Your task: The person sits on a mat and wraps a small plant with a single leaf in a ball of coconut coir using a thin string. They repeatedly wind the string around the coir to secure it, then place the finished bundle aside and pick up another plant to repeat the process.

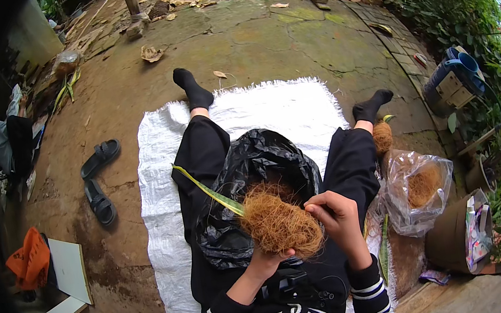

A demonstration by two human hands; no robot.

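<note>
My left hand [267,263] supports from below a ball of brown coconut fibre [283,223], its fingertips curling round the near edge. A long green leaf with yellow edges [210,191] sticks out of the ball towards the upper left. At the ball's right side, my right hand [336,216] has thumb and forefinger pinched together; whether a strand is between them is too small to tell. Under and beyond the ball, a black plastic bag [263,147] lies opened between my legs, with more brown fibre inside.
I sit on a white woven sheet [168,215]. To the right are a clear plastic bag of fibre [425,185], another fibre ball [382,137], a loose leaf [385,250], a brown bucket [451,239] and a blue container [452,82]. Black sandals [99,160] lie left; a person [16,140] is farther left.
</note>
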